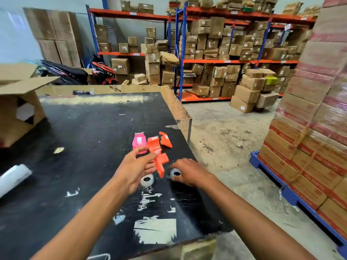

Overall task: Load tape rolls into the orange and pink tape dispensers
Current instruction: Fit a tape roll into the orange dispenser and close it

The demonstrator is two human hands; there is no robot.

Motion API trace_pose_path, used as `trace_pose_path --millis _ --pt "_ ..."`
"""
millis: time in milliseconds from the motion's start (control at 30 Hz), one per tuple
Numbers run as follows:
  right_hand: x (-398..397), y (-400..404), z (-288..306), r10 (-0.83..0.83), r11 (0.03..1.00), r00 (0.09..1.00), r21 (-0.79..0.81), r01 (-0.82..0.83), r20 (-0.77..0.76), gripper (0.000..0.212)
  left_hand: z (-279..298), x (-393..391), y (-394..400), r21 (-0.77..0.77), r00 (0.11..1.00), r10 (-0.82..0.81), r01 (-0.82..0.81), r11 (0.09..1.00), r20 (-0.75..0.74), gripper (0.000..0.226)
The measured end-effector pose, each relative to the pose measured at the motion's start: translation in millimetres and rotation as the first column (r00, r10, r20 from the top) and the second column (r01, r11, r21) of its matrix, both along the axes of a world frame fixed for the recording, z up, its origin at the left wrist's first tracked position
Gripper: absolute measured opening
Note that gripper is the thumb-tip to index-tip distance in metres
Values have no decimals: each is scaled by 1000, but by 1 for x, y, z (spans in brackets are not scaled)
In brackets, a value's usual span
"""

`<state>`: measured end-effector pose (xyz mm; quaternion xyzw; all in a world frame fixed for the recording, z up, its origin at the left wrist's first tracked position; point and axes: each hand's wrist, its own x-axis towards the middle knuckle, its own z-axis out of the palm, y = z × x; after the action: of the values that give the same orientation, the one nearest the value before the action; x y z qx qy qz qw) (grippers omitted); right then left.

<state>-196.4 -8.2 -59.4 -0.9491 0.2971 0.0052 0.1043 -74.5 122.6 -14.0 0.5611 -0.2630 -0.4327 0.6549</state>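
Observation:
An orange tape dispenser (159, 149) lies on the black table (90, 132), with its handle pointing toward me. My left hand (135, 167) reaches onto that handle, fingers closing around it. The pink tape dispenser (139, 142) stands just left of the orange one. One clear tape roll (147, 180) lies flat under my left hand. A second clear tape roll (175, 173) sits to the right, with the fingers of my right hand (189, 172) wrapped over it.
An open cardboard box (18, 109) stands at the table's far left. A white plastic roll (13, 178) lies at the left edge. The table's right edge drops to concrete floor. A wrapped pallet of boxes (309, 137) stands to the right, shelving behind.

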Motion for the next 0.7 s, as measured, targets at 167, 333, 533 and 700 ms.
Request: trace_pose_path --millis 167,333,533,700 --pt "1 17 12 -252 915 842 401 46 478 27 -1 4 33 -28 990 113 -111 993 83 42" --pt "-10 48 49 -397 565 721 770 -295 568 30 0 1 41 -77 986 113 -104 992 123 38" --pt "-9 55 56 -375 594 663 717 -366 648 29 3 -10 31 -157 986 125 -108 982 107 24" --pt "-1 50 55 -387 628 619 687 -366 683 24 1 -2 20 -144 991 79 -63 988 110 35"
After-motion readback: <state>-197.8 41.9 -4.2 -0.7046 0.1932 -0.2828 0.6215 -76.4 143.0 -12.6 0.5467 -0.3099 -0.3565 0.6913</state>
